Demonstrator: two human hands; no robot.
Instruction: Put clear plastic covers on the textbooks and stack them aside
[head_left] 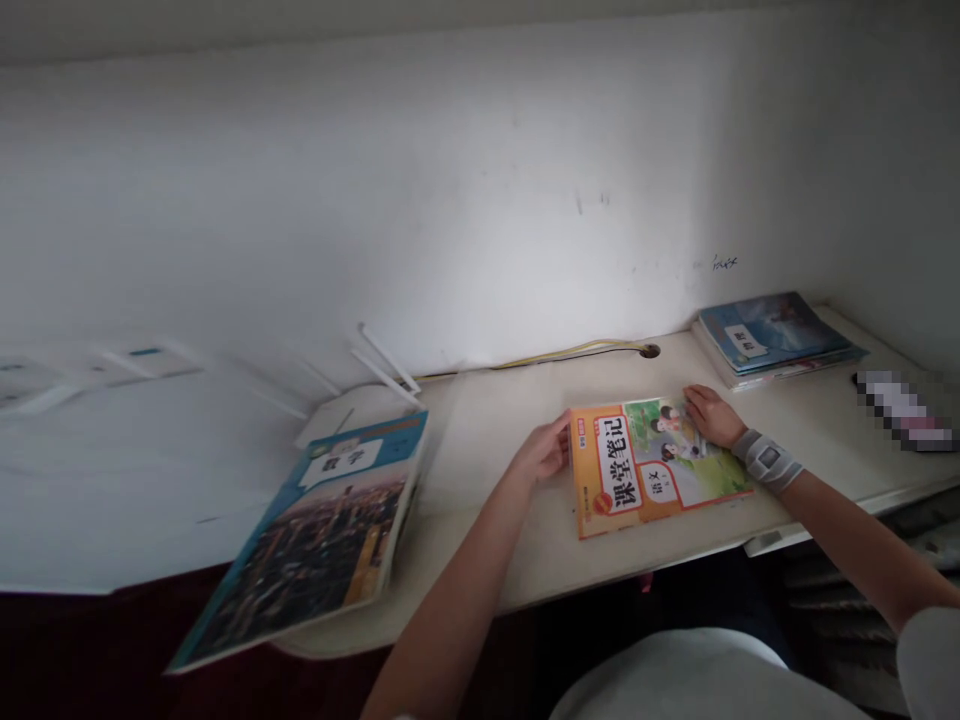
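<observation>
An orange and green booklet (664, 470) with cartoon children on its cover lies turned sideways on the desk in front of me. At its left edge is my left hand (546, 450), closed on that side with the fingertips partly hidden. Across from it, my right hand (714, 415) holds the upper right edge, fingers bent over the border. A grey band with a dark square (769, 458) wraps my right wrist.
A textbook with a city photo (322, 535) lies at the left, jutting past the desk edge. Behind it stands a white device with antennas (386, 375). More books (776, 335) are stacked at the back right, near a pixelated object (904, 408). A yellow cable (559, 354) runs along the wall.
</observation>
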